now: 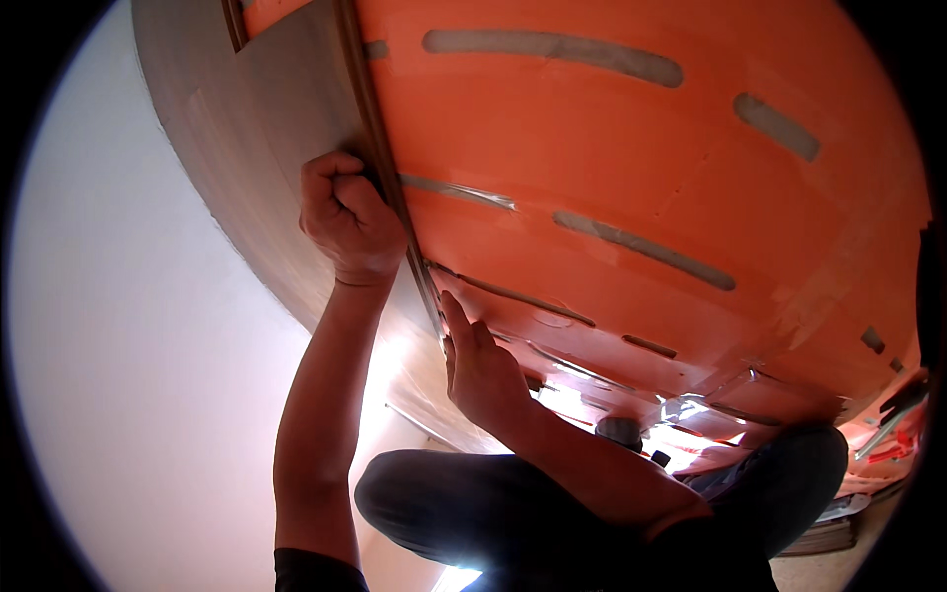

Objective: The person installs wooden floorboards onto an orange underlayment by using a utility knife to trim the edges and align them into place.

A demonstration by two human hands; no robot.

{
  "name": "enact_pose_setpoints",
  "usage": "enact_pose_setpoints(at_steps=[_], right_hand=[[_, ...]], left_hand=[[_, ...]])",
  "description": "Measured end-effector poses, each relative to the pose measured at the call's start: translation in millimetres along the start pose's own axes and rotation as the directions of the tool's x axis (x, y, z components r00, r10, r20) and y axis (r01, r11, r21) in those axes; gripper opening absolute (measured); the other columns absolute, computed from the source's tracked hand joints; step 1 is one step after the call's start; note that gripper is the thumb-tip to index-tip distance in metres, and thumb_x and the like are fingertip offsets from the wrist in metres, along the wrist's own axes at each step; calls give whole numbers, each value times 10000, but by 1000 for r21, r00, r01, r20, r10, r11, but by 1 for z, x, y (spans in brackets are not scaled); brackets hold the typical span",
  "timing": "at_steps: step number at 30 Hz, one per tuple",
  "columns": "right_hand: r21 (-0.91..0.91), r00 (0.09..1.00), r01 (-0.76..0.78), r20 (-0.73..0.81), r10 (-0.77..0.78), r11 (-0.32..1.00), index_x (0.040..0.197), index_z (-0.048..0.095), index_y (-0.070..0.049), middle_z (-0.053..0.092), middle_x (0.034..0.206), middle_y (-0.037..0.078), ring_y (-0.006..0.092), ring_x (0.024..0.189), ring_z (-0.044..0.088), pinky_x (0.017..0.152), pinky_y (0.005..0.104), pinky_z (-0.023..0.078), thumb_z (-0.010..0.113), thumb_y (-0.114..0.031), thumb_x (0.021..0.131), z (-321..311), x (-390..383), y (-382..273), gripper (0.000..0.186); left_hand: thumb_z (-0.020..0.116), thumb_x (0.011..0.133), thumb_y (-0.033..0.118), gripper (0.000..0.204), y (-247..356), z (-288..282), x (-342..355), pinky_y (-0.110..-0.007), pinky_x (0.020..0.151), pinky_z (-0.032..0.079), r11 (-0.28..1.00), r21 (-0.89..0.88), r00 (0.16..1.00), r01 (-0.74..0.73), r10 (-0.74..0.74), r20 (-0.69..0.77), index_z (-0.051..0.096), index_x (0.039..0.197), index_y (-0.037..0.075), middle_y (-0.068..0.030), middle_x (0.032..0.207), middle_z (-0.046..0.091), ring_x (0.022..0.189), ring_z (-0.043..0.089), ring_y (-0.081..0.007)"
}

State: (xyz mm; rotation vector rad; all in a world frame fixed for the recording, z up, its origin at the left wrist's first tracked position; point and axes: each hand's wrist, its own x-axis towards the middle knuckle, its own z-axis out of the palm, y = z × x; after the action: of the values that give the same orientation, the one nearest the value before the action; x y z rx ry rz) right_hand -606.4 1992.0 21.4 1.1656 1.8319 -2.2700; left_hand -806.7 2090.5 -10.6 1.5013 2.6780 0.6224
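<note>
No words, numbers or signs can be read here: not on the brown boards (pixel 281 104) to the left, not on the big orange sheet (pixel 592 148) to the right, and the stack (pixel 821 538) at near right looks too blurry

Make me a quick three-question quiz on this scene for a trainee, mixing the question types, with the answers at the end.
1. True or false: the left hand is laid flat with its fingers spread.
2. Fill in the blank: the slotted sheet beside the planks is mainly ____ in colour.
3. Multiple choice: the fingers of the right hand are
A) clenched in a fist
B) wrapped round a tool
C) extended, near the edge of the planks

Key:
1. False; it is curled into a fist.
2. Orange.
3. C.
</note>
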Motion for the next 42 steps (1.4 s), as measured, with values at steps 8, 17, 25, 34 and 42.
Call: enact_pose_setpoints(at_steps=[8,17,25,34,42], right_hand=[[-114,999,40,25,-37,993,1580,294,0,636,972,298,353,669,672,581,409,576,602,-119,971,-3,2,-3,693],[37,993,-101,68,98,994,1570,296,17,625,1212,341,424,904,686,784,463,582,603,-129,983,11,-12,8,678],[102,923,-327,248,294,940,1487,361,-19,674,1045,302,475,929,693,784,503,551,587,-183,1025,-70,-44,5,541],[-106,999,-35,32,39,994,1362,507,14,652,1125,252,407,976,685,838,433,540,578,-127,1019,-178,-93,-4,377],[-23,998,65,3,-65,998,1443,451,5,642,1140,224,346,981,677,872,420,525,558,-129,1029,-194,-84,5,448]], left_hand=[[424,929,34,185,-7,-4,2,-305,593,483,999,43,1000,29,-29,3,608,909,45,-61,780,622,634,570,-174],[447,914,23,177,-5,-4,-5,-316,609,499,991,-28,992,129,-129,2,623,901,41,-76,776,641,645,590,-200],[528,842,32,154,-13,6,-13,-395,593,524,994,-82,998,65,-64,11,667,849,99,-109,727,649,646,644,-308],[574,880,94,116,-6,-15,-2,-407,598,522,999,-12,998,41,-41,-50,673,929,128,-62,718,658,667,655,-286],[705,873,120,320,20,-76,-76,-434,713,550,977,189,901,-97,5,434,604,1177,113,-88,876,698,835,679,-310]])
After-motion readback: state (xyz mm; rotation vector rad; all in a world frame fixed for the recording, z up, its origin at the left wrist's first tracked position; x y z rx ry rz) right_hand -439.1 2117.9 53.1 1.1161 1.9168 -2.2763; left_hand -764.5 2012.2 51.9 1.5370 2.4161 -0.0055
